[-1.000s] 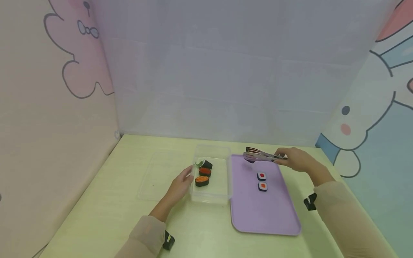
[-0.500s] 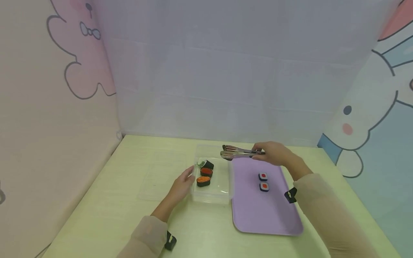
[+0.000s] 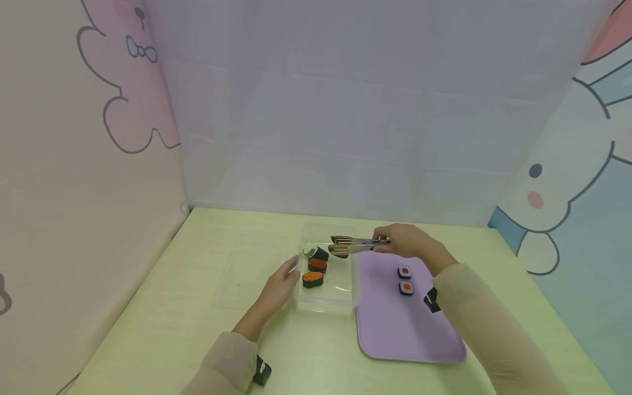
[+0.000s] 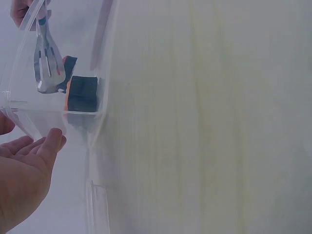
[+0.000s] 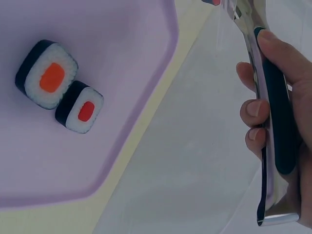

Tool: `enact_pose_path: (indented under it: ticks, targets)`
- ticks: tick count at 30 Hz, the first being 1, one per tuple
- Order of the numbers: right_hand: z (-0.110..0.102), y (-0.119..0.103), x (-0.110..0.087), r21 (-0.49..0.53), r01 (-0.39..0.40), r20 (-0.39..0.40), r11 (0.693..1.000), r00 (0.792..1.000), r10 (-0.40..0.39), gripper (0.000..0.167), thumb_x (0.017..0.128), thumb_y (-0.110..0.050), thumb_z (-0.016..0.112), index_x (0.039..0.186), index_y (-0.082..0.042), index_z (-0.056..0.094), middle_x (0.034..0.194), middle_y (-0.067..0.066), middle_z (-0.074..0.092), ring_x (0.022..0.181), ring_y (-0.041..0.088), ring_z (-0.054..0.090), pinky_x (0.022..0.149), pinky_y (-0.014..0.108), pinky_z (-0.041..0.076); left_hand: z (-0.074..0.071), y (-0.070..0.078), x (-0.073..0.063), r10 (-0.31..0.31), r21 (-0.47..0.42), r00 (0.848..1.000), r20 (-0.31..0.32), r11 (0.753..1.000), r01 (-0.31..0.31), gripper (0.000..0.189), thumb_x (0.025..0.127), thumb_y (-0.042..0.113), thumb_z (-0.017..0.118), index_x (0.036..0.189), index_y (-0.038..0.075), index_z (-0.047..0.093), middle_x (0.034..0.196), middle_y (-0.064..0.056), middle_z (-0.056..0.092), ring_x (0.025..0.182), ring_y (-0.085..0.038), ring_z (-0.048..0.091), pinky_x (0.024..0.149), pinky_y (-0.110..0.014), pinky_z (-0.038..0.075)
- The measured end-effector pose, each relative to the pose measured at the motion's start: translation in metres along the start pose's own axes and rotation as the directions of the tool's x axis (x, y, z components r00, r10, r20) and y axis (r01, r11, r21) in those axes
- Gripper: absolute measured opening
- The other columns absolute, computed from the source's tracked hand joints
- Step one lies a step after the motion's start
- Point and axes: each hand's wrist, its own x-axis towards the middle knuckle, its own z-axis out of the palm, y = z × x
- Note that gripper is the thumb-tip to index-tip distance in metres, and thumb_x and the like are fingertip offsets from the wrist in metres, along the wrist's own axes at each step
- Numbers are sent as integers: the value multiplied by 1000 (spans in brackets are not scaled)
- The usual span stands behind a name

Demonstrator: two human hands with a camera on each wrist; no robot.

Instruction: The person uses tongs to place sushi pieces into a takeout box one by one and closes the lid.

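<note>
My right hand [image 3: 406, 241] grips slotted metal serving tongs [image 5: 275, 107] with dark handle pads, fingers curled round them. The tong heads hang over the clear plastic box [image 3: 332, 305], near its right side; I cannot tell if anything is between them. Along the box's left side lie a sushi roll with green filling [image 3: 320, 254], a red-topped sushi [image 3: 317, 265] and an orange-topped sushi [image 3: 312, 279]. My left hand [image 3: 277, 286] touches the box's left wall from outside, fingers extended. In the left wrist view its fingertips [image 4: 56, 136] are right at the box's corner.
A purple tray [image 3: 405, 334] stands right of the box, holding two maki pieces with orange [image 5: 52, 78] and red [image 5: 86, 111] centres. A clear flat lid [image 3: 247, 274] lies on the pale yellow table [image 3: 168, 318], left of the box. Cartoon-printed walls and a plain back wall surround the table.
My right hand has carried the tongs leftward from above the purple tray to over the box, then slightly lower. The left hand stays at the box's wall.
</note>
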Motion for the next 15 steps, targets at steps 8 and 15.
enact_pose_path:
  ticks: [8, 15]
  targets:
    - [-9, -10, 3, -45, -46, 52, 998, 997, 49, 22, 92, -33, 69, 106, -16, 65, 85, -8, 60, 72, 14, 52, 66, 36, 48, 0, 0, 0, -5, 4, 1000, -3, 1000, 6, 49, 104, 18, 45, 150, 5, 36, 150, -15, 39, 132, -37, 42, 108, -54, 32]
    - [-16, -14, 3, -44, -88, 86, 995, 992, 92, 27, 92, -34, 68, 110, -14, 65, 89, -6, 62, 77, 15, 55, 72, 40, 50, 0, 1, 1, -8, -13, 1000, 5, 1000, 8, 50, 104, 19, 45, 151, 6, 35, 151, -15, 38, 133, -37, 41, 108, -53, 32]
